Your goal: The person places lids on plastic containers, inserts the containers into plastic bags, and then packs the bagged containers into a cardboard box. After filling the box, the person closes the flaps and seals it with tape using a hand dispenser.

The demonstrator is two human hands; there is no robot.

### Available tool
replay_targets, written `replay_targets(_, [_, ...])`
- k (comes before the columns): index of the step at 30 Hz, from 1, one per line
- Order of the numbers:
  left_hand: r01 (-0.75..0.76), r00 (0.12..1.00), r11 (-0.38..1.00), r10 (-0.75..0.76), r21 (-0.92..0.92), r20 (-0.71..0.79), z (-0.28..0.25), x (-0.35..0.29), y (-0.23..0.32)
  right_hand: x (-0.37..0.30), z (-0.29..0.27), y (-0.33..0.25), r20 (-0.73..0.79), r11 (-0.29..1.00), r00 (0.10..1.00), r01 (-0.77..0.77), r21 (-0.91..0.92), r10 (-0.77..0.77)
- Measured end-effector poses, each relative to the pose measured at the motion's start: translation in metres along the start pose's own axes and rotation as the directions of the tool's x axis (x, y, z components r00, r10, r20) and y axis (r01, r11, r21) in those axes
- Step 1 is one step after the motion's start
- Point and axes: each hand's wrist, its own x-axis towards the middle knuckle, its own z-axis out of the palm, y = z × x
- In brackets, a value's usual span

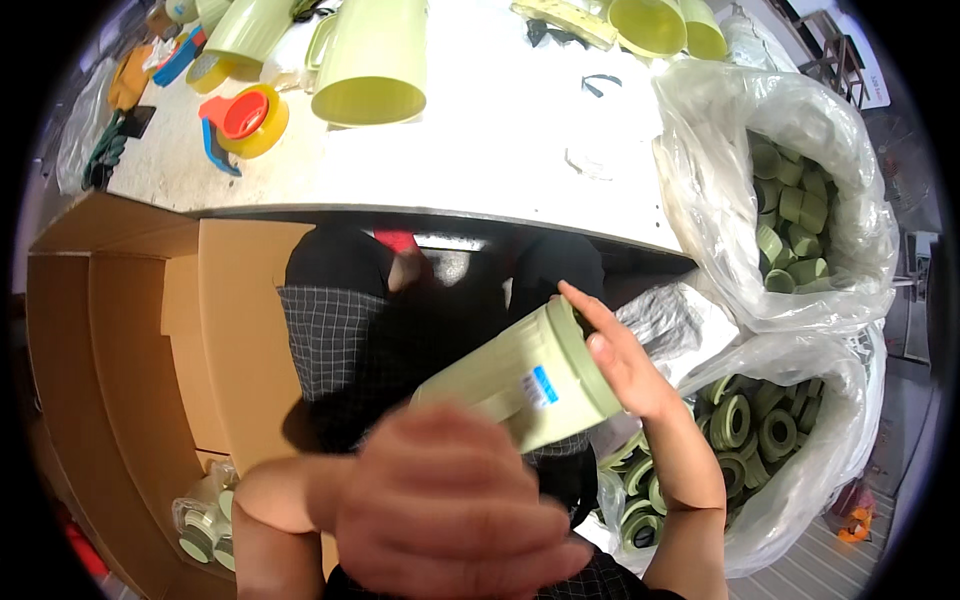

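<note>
I hold a pale green plastic jug (520,375) tilted across my lap, its lidded end pointing up to the right. My right hand (620,360) wraps the darker green lid end, fingers spread over it. My left hand (450,505) is close to the camera and blurred, gripping the jug's lower end. A small blue and white sticker sits on the jug's side.
A white table (480,150) carries more green jugs (370,60), a yellow and red tape dispenser (245,118) and cups. Clear bags of green caps (795,215) and green rings (745,425) stand at right. An open cardboard box (130,340) stands at left.
</note>
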Motion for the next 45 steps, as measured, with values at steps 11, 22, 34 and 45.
replay_targets(11, [0.640, 0.731, 0.717, -0.458, 0.276, -0.506, -0.025, 0.118, -0.276, 0.049, -0.022, 0.019, -0.125, 0.991, 0.989, 0.090, 0.096, -0.078])
replay_targets(22, [0.461, 0.804, 0.772, -0.572, -0.438, -0.162, 0.055, 0.111, -0.157, 0.096, -0.021, 0.081, -0.543, 0.636, 0.812, 0.305, 0.708, 0.214])
replay_targets(34, [0.588, 0.765, 0.803, -0.592, -0.103, -0.253, -0.002, 0.027, -0.207, 0.024, 0.006, 0.116, -0.712, 0.444, 0.517, 0.559, 0.701, 0.475])
replay_targets(45, [0.560, 0.774, 0.539, -0.611, -0.629, 0.166, 0.031, 0.058, -0.113, 0.095, -0.028, 0.079, -0.739, 0.930, 0.585, 0.078, -0.359, -0.334])
